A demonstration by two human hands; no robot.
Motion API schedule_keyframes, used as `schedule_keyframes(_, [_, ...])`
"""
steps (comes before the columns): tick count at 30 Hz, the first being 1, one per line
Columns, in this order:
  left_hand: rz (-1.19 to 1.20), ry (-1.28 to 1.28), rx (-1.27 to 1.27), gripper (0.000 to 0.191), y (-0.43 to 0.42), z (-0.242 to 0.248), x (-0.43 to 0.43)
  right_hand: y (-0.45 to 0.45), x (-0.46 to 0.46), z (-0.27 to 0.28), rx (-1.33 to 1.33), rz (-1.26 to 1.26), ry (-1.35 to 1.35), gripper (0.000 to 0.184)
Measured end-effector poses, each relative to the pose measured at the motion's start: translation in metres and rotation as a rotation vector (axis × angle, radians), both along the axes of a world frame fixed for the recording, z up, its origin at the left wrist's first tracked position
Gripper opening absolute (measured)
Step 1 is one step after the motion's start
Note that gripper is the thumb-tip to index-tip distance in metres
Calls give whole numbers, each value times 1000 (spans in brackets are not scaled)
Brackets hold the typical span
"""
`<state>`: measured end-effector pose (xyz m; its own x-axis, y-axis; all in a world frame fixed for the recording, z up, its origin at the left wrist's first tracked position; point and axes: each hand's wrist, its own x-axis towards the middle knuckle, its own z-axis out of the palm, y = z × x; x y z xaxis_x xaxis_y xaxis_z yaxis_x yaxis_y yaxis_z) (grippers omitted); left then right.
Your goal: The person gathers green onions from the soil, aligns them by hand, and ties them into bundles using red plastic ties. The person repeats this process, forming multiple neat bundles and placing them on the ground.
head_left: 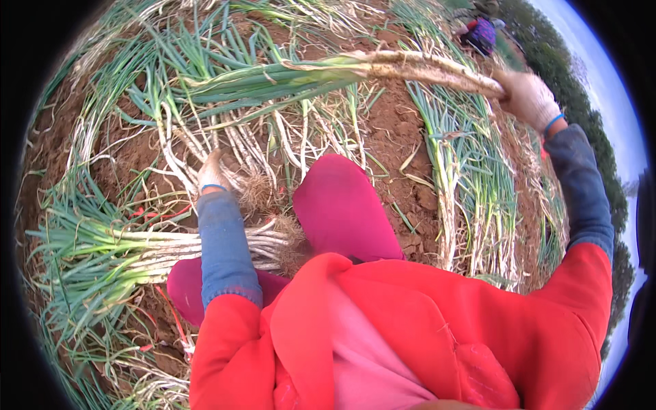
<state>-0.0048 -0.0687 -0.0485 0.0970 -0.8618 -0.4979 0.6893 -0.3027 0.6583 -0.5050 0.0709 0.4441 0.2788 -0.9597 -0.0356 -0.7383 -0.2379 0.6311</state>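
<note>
My right hand [528,100], in a pale work glove with a blue cuff, is raised at the upper right. It grips the white root end of a few long green onions [369,69], whose green leaves stretch left across the view. Lower down, my left hand [212,171], also gloved, reaches to the white stalks of green onions [177,154] on the ground. Its fingers are largely hidden, so whether it grips them cannot be told. A thick bundle of green onions [169,251] lies below my left forearm, roots towards my knees.
Rows of pulled green onions [471,200] lie on the brown soil [400,133] to the right. Red ties [154,214] lie by the bundle at left. My knee [343,210] is bent in the middle. Another person [480,36] crouches far off, near trees [553,56].
</note>
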Motion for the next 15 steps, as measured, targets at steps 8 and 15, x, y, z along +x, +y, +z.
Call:
schedule_keyframes(8, [-82,-141,-42,32,8,7,26,211,-190,73,-470,-784,-91,33])
schedule_keyframes(15, [-3,-194,2,36,23,19,11,267,-166,-272,-305,-1101,-836,44])
